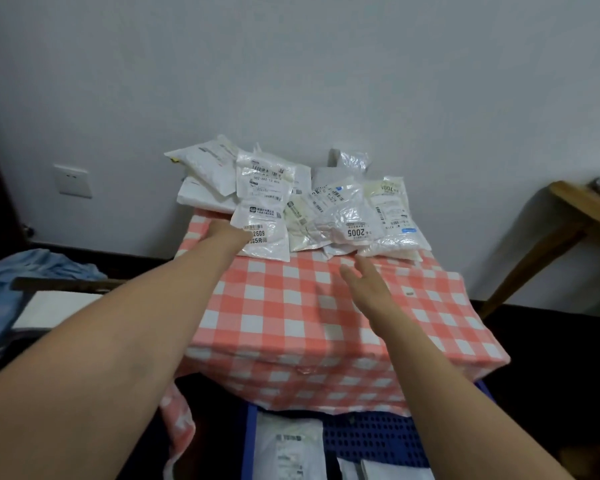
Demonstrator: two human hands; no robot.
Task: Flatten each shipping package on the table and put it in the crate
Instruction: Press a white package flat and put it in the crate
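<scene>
Nearest, below the bench (pixel 291 313) edge, a blue crate (pixel 378 441) holds flat packages (pixel 288 445). Over the checked bench the right hand (pixel 364 282) hovers released, fingers straight, just short of the pile (pixel 354 216). The left hand (pixel 222 233) reaches under the 2609 package (pixel 262 230), its fingers hidden, so I cannot tell its grip. The pile lies at the far end by the wall (pixel 291 81).

Glossy, crinkled plastic shipping packages (pixel 343 216) bearing matt paper labels (pixel 355 232) lie on a table (pixel 430 299) draped in smooth checked cloth (pixel 274 306), above a perforated blue plastic crate (pixel 371 441), with a smooth wooden frame (pixel 574 204) beside a matt painted wall (pixel 291 64).
</scene>
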